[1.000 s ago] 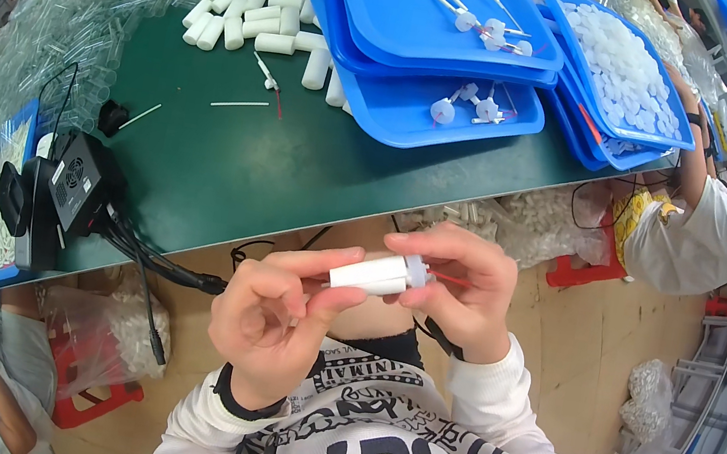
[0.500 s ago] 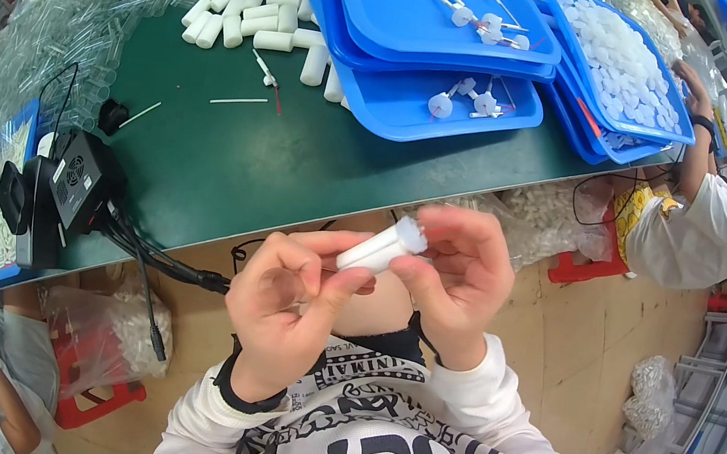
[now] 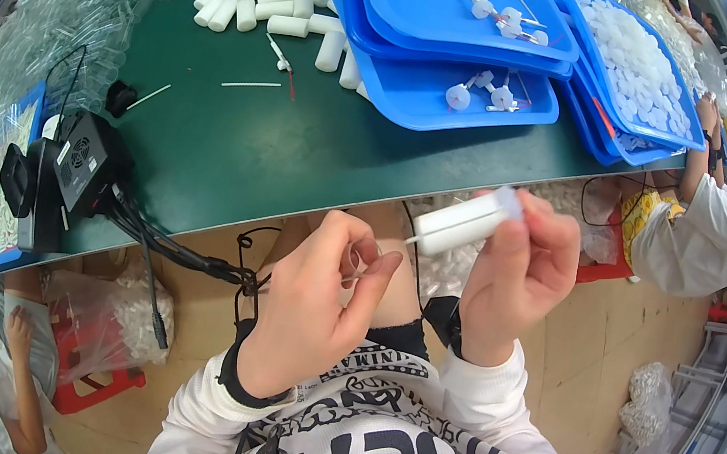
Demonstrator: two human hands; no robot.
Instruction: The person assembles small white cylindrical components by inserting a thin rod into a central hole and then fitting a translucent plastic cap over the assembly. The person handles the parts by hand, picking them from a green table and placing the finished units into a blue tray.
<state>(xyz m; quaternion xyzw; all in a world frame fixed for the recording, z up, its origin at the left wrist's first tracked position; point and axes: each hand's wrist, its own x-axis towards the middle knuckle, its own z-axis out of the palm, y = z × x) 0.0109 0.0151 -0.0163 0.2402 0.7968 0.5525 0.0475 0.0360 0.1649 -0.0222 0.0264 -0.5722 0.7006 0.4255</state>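
My right hand (image 3: pixel 529 263) pinches the capped end of a white foam-like cylinder (image 3: pixel 459 227), which lies tilted in front of me above my lap. A translucent round cap (image 3: pixel 510 205) sits at its right end, and a thin stick (image 3: pixel 416 239) runs along its side and pokes out on the left. My left hand (image 3: pixel 320 291) is curled around a clear plastic tube (image 3: pixel 363 255); its open rim shows between thumb and forefinger, and the rest is hidden by my fingers. The two pieces are apart.
On the green table (image 3: pixel 204 154) lie white cylinders (image 3: pixel 265 7), a heap of clear tubes (image 3: pixel 51 35), and stacked blue trays (image 3: pixel 457 114). One tray (image 3: pixel 623 149) holds translucent discs. A black device (image 3: pixel 87 169) with cables stands left. Other people sit on both sides.
My right hand has moved right with the white cylinder, away from my left hand. The thin stick and the clear tube's rim now show more plainly.
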